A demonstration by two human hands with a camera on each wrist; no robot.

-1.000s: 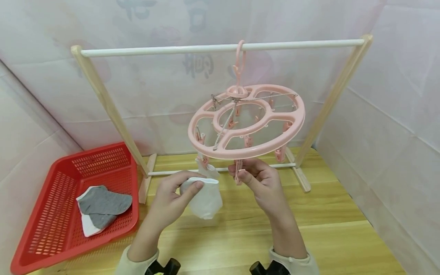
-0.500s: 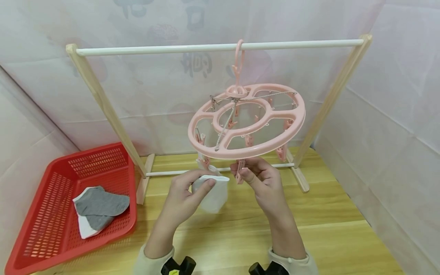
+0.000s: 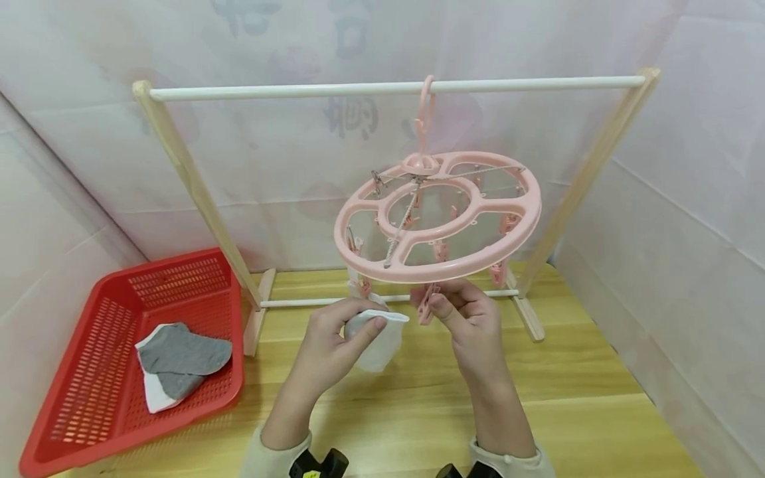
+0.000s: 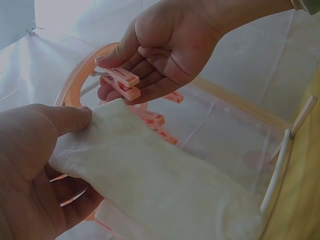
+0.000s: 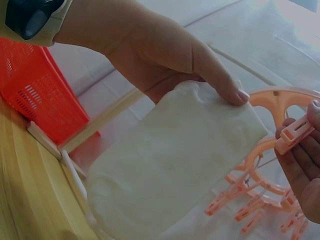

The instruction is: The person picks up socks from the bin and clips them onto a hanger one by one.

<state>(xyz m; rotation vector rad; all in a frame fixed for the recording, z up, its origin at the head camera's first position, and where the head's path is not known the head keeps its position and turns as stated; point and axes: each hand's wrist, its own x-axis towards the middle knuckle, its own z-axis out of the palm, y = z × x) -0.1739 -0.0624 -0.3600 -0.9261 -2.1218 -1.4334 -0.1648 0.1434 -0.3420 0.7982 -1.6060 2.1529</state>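
Observation:
My left hand (image 3: 335, 338) pinches a white sock (image 3: 379, 348) at its cuff, thumb in front; the rest of the sock hangs down. My right hand (image 3: 478, 325) pinches a pink clothespin (image 3: 427, 309) that hangs from the near rim of a round pink drying hanger (image 3: 439, 272). In the left wrist view, the tips of the clothespin (image 4: 122, 82) point towards the sock cuff (image 4: 112, 107), just above it. The right wrist view has the sock (image 5: 175, 160) spread broad below my left thumb. Behind my left hand, white fabric (image 3: 378, 301) hangs at another clothespin.
The hanger hooks over a white rail (image 3: 287, 89) on a wooden stand (image 3: 185, 166). Several more clothespins hang under the ring. On the left, a red basket (image 3: 78, 405) contains grey and white socks (image 3: 185, 352). The wooden table (image 3: 586, 411) lies beneath.
My left hand has carried the white sock rightwards, closer to the clothespin. The clothespin in my right hand has tilted, its lower end now leaning left. The head view has shifted slightly.

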